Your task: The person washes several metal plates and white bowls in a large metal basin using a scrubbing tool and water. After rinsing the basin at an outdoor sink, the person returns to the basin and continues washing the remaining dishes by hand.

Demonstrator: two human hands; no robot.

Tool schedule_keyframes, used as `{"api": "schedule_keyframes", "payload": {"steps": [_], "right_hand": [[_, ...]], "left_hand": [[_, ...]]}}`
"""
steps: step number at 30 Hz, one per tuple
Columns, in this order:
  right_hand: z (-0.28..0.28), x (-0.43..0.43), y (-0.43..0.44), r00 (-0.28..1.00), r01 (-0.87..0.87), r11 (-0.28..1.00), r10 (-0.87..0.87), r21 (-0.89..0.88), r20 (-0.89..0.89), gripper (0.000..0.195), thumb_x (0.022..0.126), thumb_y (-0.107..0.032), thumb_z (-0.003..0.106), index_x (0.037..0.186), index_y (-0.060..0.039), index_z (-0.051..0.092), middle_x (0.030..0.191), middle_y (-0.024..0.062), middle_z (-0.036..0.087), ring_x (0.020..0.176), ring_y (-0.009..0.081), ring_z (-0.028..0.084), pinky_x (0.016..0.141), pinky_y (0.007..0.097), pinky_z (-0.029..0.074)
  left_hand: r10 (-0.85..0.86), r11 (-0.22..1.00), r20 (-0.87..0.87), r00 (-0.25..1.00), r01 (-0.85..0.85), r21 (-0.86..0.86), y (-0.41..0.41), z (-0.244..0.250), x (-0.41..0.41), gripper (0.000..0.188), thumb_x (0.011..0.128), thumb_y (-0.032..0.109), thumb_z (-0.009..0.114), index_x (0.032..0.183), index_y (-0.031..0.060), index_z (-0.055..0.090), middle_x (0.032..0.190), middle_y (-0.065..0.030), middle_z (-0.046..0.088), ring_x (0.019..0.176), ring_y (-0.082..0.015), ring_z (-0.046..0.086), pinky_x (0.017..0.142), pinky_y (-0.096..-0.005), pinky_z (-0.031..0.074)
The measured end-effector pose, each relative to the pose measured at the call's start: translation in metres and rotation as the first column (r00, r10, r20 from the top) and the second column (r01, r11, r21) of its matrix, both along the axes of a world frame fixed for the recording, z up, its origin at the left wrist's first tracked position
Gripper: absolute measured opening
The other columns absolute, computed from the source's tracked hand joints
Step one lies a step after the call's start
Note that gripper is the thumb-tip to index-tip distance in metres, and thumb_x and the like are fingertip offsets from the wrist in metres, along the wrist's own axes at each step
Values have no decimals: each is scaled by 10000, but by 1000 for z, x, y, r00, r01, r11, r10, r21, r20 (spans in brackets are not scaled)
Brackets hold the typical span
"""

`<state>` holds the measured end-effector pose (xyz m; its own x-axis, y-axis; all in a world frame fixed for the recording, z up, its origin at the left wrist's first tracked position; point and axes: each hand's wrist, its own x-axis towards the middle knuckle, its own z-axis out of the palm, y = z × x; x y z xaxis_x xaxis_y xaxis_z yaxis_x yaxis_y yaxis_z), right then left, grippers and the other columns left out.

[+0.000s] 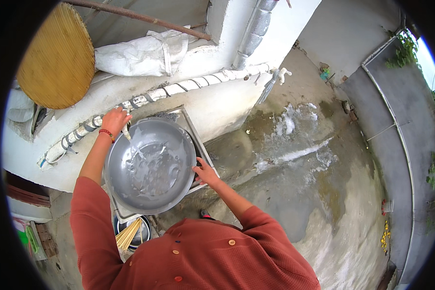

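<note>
Water runs from a small wall tap (126,133) into a round grey metal basin (150,207). My left hand (114,122), with a beaded bracelet at its wrist, grips the top of the tap. At the basin's right side my right hand (205,172) holds the rim, thumb on the near edge and fingers partly hidden around it. Shallow, rippling water (154,168) covers the basin's bottom. The basin rests over a stainless steel sink (192,127) and hides most of it.
A wrapped pipe (181,87) runs along the white wall. Hoses (270,87) hang by another tap (283,75). Below the sink, a bowl (145,237) holds thin sticks (130,233). A round stalk lid (59,59) leans at upper left. The concrete floor (275,195) is partly wet.
</note>
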<state>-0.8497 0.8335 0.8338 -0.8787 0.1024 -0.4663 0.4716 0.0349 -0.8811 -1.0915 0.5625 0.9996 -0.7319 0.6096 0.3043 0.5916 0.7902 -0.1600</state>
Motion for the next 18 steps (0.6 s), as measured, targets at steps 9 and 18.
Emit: {"api": "schedule_keyframes", "payload": {"steps": [9, 18], "right_hand": [[39, -12, 3, 923, 277, 961, -262, 14, -281, 223, 808, -80, 518, 1009, -42, 606, 717, 0, 546, 619, 67, 503, 525, 233, 471], [29, -120, -92, 987, 144, 843, -160, -518, 14, 224, 891, -169, 467, 1046, -30, 548, 954, 92, 600, 876, 190, 598, 730, 301, 473]], "left_hand": [[192, 970, -85, 978, -176, 168, 7, -8, 16, 260, 809, 349, 581, 803, 91, 613, 832, -58, 563, 812, -246, 558, 667, -361, 484], [-300, -680, 802, 517, -706, 200, 38, -134, 91, 425, 905, 373, 421, 1191, 64, 488, 1227, -94, 500, 1070, -223, 500, 897, -315, 376]]}}
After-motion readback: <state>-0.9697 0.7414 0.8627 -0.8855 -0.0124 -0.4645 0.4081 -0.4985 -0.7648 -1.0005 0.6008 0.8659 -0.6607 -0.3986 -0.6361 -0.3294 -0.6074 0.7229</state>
